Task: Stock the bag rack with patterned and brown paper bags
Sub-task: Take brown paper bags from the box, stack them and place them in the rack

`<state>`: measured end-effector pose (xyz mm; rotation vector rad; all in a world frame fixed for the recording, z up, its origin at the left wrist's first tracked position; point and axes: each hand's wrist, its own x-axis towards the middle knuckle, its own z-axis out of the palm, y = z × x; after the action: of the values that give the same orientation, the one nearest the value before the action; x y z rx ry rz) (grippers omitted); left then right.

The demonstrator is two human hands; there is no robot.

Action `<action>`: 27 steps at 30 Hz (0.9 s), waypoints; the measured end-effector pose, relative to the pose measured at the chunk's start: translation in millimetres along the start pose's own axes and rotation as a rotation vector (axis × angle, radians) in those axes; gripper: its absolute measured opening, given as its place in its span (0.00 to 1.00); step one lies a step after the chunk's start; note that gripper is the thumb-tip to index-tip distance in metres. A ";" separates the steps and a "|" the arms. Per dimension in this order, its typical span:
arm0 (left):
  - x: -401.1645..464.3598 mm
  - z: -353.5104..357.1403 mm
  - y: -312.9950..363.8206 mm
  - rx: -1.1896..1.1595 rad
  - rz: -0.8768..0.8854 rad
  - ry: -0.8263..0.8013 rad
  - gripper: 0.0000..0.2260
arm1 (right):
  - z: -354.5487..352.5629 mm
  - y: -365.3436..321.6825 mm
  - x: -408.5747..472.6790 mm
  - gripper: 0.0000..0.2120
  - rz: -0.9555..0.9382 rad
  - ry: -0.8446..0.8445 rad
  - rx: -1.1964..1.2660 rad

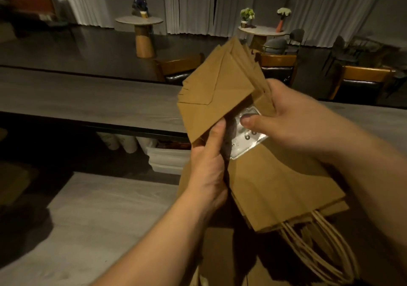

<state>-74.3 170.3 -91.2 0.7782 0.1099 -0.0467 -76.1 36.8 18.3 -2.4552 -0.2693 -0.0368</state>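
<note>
A long grey counter (88,94) runs across the view, with a lower shelf (92,208) beneath it. Chairs (180,66) line its far side, and round tables (139,21) with flowers (247,14) stand before white curtains. Above the shelf, a stack of flat brown bags (275,182) is held in both hands, handles (319,241) hanging toward the camera. The left hand (208,171) grips the folded bottom flap; the right hand (293,122) grasps the stack, its thumb pressing a white label (246,138).
</note>
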 end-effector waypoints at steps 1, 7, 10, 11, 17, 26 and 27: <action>-0.5 -6.0 7.5 -0.049 -0.012 -0.030 0.27 | 1.3 -11.7 5.4 0.20 -0.026 -0.013 -0.042; 3.3 -56.1 61.7 -0.347 -0.021 -0.153 0.35 | 32.2 -79.3 31.4 0.18 -0.135 -0.086 -0.151; 12.3 -103.1 99.3 -0.353 -0.013 -0.052 0.35 | 65.4 -117.8 42.2 0.17 -0.208 -0.179 -0.207; 13.7 -120.5 112.0 -0.322 0.007 -0.009 0.34 | 79.5 -130.4 45.6 0.16 -0.237 -0.213 -0.234; 22.7 -238.0 157.7 0.068 0.252 0.428 0.39 | 180.3 -197.2 69.3 0.11 -0.326 -0.373 -0.392; 22.9 -451.6 209.9 0.867 0.222 0.069 0.47 | 349.8 -185.4 88.8 0.12 -0.460 -0.522 -0.581; 21.7 -467.9 211.3 0.889 0.162 0.034 0.44 | 367.5 -178.5 87.8 0.12 -0.461 -0.550 -0.586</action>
<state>-73.4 649.5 -276.9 1.6735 0.0536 0.0791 -41.5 417.1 -151.2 -2.8717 -1.2077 0.4216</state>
